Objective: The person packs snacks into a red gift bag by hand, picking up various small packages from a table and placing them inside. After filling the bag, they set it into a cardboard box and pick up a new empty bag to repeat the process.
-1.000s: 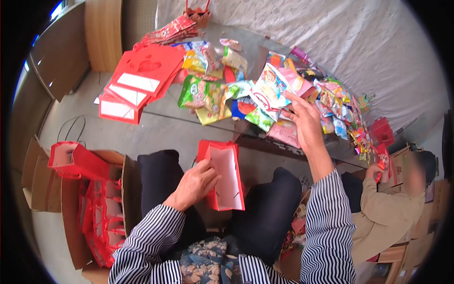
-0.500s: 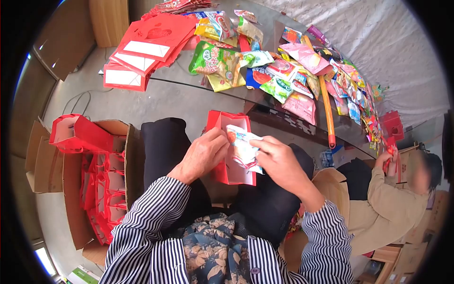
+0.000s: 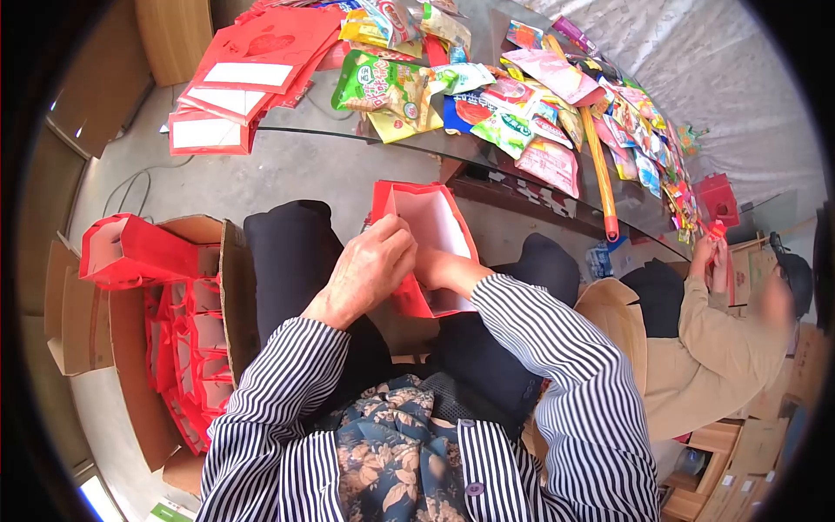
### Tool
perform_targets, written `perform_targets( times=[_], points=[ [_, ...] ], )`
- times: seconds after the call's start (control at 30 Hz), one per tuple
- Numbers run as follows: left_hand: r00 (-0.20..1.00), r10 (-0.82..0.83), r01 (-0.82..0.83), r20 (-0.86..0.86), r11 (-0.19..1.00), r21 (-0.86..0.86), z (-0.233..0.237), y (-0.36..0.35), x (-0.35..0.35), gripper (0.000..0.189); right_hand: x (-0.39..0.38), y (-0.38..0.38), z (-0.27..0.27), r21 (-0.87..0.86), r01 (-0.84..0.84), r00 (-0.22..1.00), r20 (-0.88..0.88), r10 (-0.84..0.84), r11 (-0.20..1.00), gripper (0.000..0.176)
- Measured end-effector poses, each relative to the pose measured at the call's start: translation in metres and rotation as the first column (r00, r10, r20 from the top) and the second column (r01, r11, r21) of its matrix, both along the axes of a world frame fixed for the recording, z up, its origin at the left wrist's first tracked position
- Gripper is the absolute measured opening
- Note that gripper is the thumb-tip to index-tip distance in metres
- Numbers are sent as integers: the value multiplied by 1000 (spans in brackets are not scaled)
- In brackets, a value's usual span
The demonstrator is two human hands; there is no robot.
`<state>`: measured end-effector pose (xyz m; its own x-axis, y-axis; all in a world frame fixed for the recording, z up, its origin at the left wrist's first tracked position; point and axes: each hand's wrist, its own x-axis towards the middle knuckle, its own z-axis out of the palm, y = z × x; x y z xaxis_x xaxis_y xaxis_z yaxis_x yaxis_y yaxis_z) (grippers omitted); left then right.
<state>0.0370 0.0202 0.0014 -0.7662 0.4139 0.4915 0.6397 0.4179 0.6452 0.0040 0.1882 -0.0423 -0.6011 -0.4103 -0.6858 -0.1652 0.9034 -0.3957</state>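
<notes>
Right hand point(image 3: 428, 264) gone into red bag point(image 3: 432, 222), grip hidden | left hand point(image 3: 370, 265) pinches rim

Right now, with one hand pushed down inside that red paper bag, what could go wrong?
1. The right hand is deep in the red paper bag, which the left hand pinches at its rim; the paper might tear or crumple.
2. A pink packet lies at the edge of the glass table and might slide off.

One open red bag point(image 3: 430, 228), one orange stick point(image 3: 598, 170) by the table's point(image 3: 322, 122) right edge, one cardboard box point(image 3: 233, 296) of packed bags point(image 3: 191, 348); snack packets point(image 3: 383, 87) beyond counting.
</notes>
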Motion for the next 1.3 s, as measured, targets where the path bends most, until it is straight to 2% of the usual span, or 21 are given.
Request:
perform_targets(
  times=[0.13, 0.2, 0.27, 0.3, 0.33, 0.37, 0.43, 0.53, 0.57, 0.63, 0.7, 0.73, 0.77, 0.83, 0.93, 0.97, 1.03, 1.17, 1.2, 1.3],
  points=[
    [1000, -18, 18, 16, 1000, -9, 0, -2, 2, 9, 0, 16, -53, 119, 39, 994, 100, -51, 992, 22],
    [1000, -18, 18, 10, 1000, -10, 3, -3, 0, 9, 1, 25, -86, 40, -69, 997, -34, 70, 997, 21],
    [1000, -17, 17, 7, 1000, -11, 3, -4, 0, 9, 2, 35, -114, -38, -217, 945, -258, 200, 975, 21],
    [1000, -19, 19, 4, 1000, -7, 2, -4, 0, 9, 5, 21, -67, -105, -147, 970, -211, 123, 984, 24],
    [1000, -21, 21, 2, 1000, -2, 1, -5, 0, 9, 6, 16, -39, -34, -174, 969, -183, 165, 984, 25],
    [1000, -23, 23, -3, 1000, 3, 1, -6, 0, 8, 14, 7, -4, -44, 50, 980, -191, -58, 998, 21],
    [1000, -10, 10, 19, 1000, 3, 2, -6, 1, 8, 16, -1, 75, -24, -8, 996, -84, 6, 1000, 19],
    [999, -10, 10, 38, 1000, 5, 4, -9, 2, 7, 15, 26, 97, -359, -40, 988, -157, -18, 933, 18],
    [999, -14, 14, 34, 1000, 3, 5, -9, 2, 7, 16, 33, 110, -490, 32, 982, -148, -119, 871, 17],
    [999, -20, 20, 42, 1000, 0, 4, -8, 2, 7, 12, 48, 133, -581, 17, 903, -340, -262, 814, 15],
    [999, -16, 15, 46, 1000, 3, 6, -7, 1, 8, -4, 73, 123, -577, 63, 762, -499, -413, 814, 14],
    [999, -18, 18, 45, 1000, 10, 7, -7, 1, 8, -12, 85, 123, -471, -38, 600, -716, -357, 881, 13],
    [999, -20, 19, 42, 1000, 15, 6, -6, 2, 8, -19, 97, 120, -409, 23, 541, -762, -355, 912, 14],
    [999, -37, 37, 19, 999, 14, 9, -6, 1, 9, -35, 113, 111, -308, 51, 377, -875, -304, 950, 29],
    [999, -33, 33, 27, 999, 23, 10, -4, 0, 9, -59, 122, 99, -139, 132, 243, -955, -168, 981, 47],
    [999, -29, 28, 31, 999, 25, 9, -3, 0, 9, -65, 122, 95, -88, 158, 231, -965, -124, 983, 54],
    [999, -21, 20, 36, 1000, 17, 8, -2, 0, 9, -76, 120, 94, -27, 181, 244, -967, -71, 983, 52],
    [1000, -4, 4, 17, 1000, 6, 9, -3, -1, 9, -90, 123, 93, 55, 164, 213, -977, 19, 985, 36],
    [1000, -2, 1, 11, 1000, 8, 8, -3, -2, 9, -93, 123, 96, 52, 130, 154, -988, 32, 990, 28],
    [1000, 1, -1, 11, 1000, 16, 6, -2, 0, 9, -98, 131, 112, -7, 87, 55, -998, -11, 996, 23]
  ],
)
